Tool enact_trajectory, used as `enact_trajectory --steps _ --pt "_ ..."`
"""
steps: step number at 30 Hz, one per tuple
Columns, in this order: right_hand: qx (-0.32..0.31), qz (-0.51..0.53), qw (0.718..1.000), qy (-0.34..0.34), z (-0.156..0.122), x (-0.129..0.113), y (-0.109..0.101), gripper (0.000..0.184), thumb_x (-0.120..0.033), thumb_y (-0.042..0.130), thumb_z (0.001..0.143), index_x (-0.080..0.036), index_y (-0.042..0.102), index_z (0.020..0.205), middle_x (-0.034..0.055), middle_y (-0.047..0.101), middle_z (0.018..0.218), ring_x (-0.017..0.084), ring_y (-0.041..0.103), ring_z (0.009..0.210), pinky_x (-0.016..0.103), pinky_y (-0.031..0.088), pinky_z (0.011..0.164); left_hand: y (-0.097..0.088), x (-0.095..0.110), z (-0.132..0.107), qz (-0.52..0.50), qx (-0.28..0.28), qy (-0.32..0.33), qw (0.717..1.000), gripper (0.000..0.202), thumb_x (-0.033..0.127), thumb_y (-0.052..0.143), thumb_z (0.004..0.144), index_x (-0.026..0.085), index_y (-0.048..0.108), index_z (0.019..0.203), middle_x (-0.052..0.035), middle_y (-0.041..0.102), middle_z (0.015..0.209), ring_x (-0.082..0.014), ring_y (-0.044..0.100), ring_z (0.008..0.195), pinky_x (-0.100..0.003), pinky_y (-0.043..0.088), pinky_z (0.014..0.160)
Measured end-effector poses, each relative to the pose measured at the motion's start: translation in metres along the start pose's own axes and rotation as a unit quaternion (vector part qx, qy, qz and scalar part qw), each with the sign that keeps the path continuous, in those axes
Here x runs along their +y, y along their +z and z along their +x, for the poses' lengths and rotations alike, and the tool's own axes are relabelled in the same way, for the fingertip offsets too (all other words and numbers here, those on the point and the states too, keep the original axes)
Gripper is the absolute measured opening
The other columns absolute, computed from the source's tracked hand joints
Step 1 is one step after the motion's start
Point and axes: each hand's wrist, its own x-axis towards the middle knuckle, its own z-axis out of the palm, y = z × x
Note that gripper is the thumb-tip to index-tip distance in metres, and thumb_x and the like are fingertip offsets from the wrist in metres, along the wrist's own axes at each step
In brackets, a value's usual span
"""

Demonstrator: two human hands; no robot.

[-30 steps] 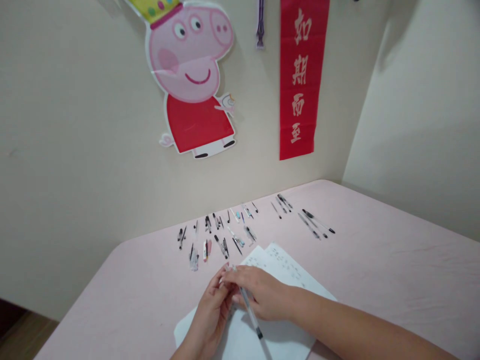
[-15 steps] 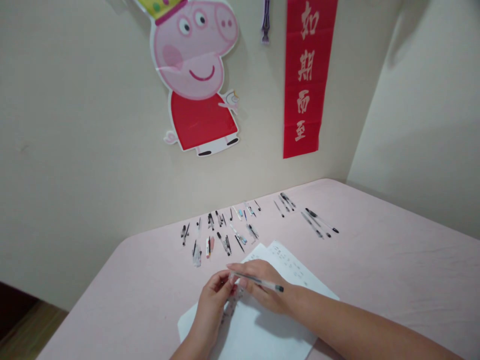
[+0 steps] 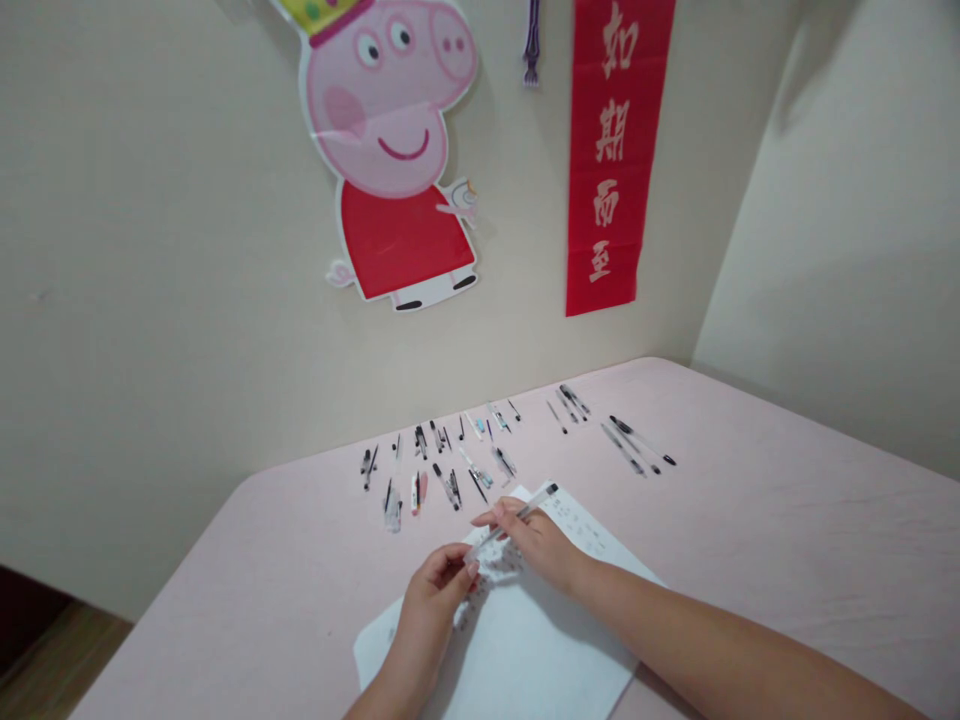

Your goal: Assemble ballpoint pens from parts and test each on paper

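My right hand (image 3: 534, 540) pinches a clear pen (image 3: 517, 518) with a black tip that points up and to the right, over white sheets of paper (image 3: 525, 650) with small marks on them. My left hand (image 3: 439, 590) is closed beside it, fingertips at the pen's near end; what those fingers grip, if anything, is too small to make out. Both hands hover just above the paper on the pink table (image 3: 750, 540).
Several pens and pen parts (image 3: 450, 465) lie in rows near the wall. More black pens (image 3: 634, 445) lie to the right. A cartoon pig cutout (image 3: 397, 150) and a red banner (image 3: 611, 150) hang on the wall. The table's left edge drops to a wooden floor (image 3: 52, 660).
My right hand has swung the pen round: its black tip pointed towards me, then to the right, and now points up and away. The hand moved slightly away from me.
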Motion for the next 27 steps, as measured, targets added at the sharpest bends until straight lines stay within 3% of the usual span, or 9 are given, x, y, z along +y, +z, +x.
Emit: enact_trajectory --steps 12,21,27 --pt "-0.032 0.047 0.998 0.025 0.000 0.005 0.006 0.063 -0.066 0.038 0.082 -0.013 0.071 0.092 0.0100 0.062 0.085 0.019 0.059 0.081 0.034 0.046 0.074 -0.005 0.008 -0.001 0.033 -0.068 -0.010 0.997 0.029 0.037 0.079 0.054 0.014 0.070 0.069 -0.0004 0.058 0.052 -0.0110 0.050 0.052 -0.022 0.039 0.052" --pt "-0.040 0.087 0.994 0.057 0.000 0.004 0.007 0.069 -0.070 0.037 0.079 -0.011 0.071 0.092 0.0133 0.066 0.088 0.021 0.060 0.082 0.038 0.046 0.076 -0.001 0.015 -0.006 0.057 -0.071 0.003 0.996 0.025 0.036 0.076 0.057 0.014 0.070 0.066 0.0002 0.057 0.050 -0.0112 0.047 0.050 -0.023 0.037 0.050" --pt "-0.066 0.104 0.991 0.059 -0.003 0.000 0.007 0.068 -0.068 0.037 0.080 -0.011 0.070 0.094 0.0134 0.067 0.089 0.020 0.060 0.079 0.038 0.046 0.076 0.000 0.014 -0.009 0.039 -0.051 -0.022 0.998 0.026 0.036 0.077 0.056 0.014 0.070 0.067 -0.0001 0.057 0.050 -0.0112 0.048 0.050 -0.024 0.036 0.052"
